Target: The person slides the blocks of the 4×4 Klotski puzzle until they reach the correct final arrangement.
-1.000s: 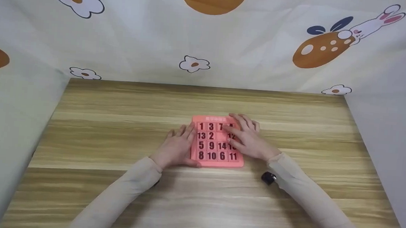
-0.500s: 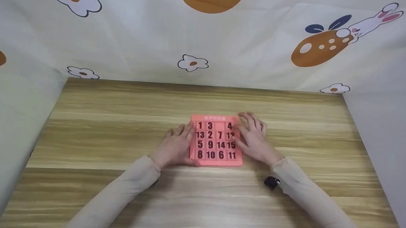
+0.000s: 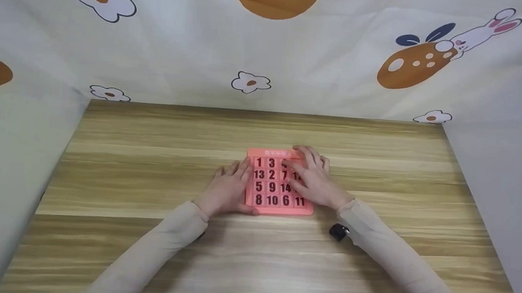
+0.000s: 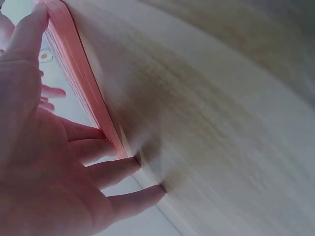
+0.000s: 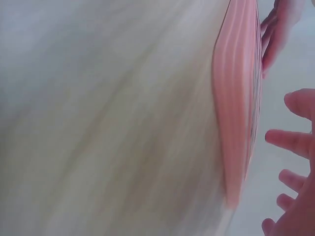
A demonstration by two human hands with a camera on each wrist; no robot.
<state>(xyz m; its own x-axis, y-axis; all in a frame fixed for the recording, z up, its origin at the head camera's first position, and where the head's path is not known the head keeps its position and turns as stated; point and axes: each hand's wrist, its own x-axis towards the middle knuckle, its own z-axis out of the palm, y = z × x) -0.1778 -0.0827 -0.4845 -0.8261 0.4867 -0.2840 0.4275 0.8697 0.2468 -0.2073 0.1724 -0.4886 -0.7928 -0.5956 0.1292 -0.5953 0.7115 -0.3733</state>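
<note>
A pink sliding number board (image 3: 277, 210) lies on the wooden table, its black numbers facing up. The left hand (image 3: 224, 192) rests along its left side, fingers fairly straight, thumb at the lower left corner; in the left wrist view, fingertips of this hand (image 4: 59, 162) touch the board's edge (image 4: 88, 73) and the table. Over the right part, the right hand (image 3: 320, 180) has its fingers spread, one at the partly covered 4 tile (image 3: 283, 163) in the top row. It hides some right-column tiles. In the right wrist view, the right hand (image 5: 300, 182) is beside the board (image 5: 234, 98).
The wooden table (image 3: 151, 134) extends around the board, with pale patterned fabric (image 3: 181, 44) behind it and at both sides. A small black device (image 3: 338, 232) is at the right wrist, below the sleeve (image 3: 387, 247).
The 7 tile has gone down from the top row to the second, and the 4 tile has shifted one place left. The right hand moved right, then back left over the board. The left hand stays put.
</note>
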